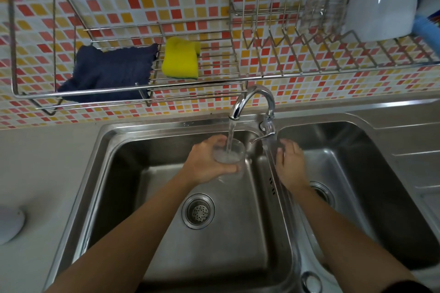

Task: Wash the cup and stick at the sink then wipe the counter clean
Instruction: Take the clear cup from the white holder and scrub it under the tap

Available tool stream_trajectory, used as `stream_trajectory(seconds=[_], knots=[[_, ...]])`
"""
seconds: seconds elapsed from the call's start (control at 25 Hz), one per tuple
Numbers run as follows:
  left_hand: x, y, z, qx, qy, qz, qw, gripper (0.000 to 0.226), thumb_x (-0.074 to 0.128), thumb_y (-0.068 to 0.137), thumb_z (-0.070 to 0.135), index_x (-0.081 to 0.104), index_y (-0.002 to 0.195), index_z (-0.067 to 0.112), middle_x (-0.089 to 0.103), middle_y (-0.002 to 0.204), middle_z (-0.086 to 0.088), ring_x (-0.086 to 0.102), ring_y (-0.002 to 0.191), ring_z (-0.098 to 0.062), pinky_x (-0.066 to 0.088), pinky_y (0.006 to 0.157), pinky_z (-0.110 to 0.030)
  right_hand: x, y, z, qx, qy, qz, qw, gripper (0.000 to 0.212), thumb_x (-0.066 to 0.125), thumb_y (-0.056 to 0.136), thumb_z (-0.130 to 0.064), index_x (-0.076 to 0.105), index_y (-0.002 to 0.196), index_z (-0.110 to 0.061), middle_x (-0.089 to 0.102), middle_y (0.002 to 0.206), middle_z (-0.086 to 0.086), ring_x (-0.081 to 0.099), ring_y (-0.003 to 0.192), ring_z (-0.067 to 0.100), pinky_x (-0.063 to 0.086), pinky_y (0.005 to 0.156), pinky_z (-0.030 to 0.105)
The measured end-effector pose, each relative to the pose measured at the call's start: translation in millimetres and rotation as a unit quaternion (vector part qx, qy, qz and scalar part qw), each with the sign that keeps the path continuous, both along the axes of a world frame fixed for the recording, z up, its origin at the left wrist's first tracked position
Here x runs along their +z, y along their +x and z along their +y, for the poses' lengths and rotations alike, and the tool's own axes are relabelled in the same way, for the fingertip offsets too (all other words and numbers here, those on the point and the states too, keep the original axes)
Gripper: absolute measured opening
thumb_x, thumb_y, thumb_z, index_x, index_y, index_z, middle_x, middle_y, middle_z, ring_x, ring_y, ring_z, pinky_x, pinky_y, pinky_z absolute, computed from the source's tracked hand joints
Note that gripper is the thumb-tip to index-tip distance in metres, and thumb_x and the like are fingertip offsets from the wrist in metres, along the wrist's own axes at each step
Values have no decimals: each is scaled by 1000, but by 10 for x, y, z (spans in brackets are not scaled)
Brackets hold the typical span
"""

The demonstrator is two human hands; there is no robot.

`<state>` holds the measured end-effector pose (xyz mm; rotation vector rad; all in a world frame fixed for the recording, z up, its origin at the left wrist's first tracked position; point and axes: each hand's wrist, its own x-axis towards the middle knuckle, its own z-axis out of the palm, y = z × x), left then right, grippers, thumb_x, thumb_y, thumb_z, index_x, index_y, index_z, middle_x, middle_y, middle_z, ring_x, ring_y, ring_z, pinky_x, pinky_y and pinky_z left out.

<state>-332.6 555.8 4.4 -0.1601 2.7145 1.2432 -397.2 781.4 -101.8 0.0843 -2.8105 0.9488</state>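
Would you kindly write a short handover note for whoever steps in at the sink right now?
Left hand: its fingers grip the clear cup under the running faucet, over the left basin.
Right hand: open, holds nothing, beside the faucet lever.
Stick: not in view.
Dark blue cloth and yellow sponge lie on the wall rack.
Done: cup is filling with water.
Left: finish the cup, wash the stick, wipe the counter.
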Motion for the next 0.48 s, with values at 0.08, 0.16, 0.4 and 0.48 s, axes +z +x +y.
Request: stream_trajectory(seconds=[0.08, 0.16, 0.4, 0.48], knots=[[-12, -5, -8, -1, 2, -6, 1000, 71, 85, 60, 35, 54, 124, 30, 59, 106, 14, 52, 100, -4, 36, 82, -12, 191, -167, -57, 38, 26, -1, 999, 39, 45, 89, -1, 49, 128, -4, 52, 127, 16, 48, 117, 28, 39, 103, 36], [-28, -9, -12, -5, 3, -5, 1000, 67, 85, 60, 34, 55, 120, 30, 58, 105, 14, 51, 99, -4, 35, 75, -6, 342, -282, -149, 98, 61, -30, 993, 56, 49, 81, 7, 45, 134, -12, 49, 131, 12, 48, 119, 27, 41, 102, 35], [-86, 3, -87, -7, -3, -5, 1000, 75, 86, 57, 32, 53, 124, 27, 63, 114, 11, 57, 106, -8, 39, 86, -16, 327, -470, -296, 256, 249, -80, 931, 56, 57, 79, 4, 48, 130, -17, 49, 134, 8, 45, 123, 25, 44, 99, 36], [-70, 8, -109, -4, -1, -3, 1000, 74, 86, 58, 30, 53, 124, 29, 61, 112, 11, 55, 102, -7, 39, 84, -16, 316, -493, -333, 246, 267, -85, 928, 37, 58, 87, -11, 52, 123, -14, 54, 127, 8, 49, 117, 25, 45, 95, 36]])
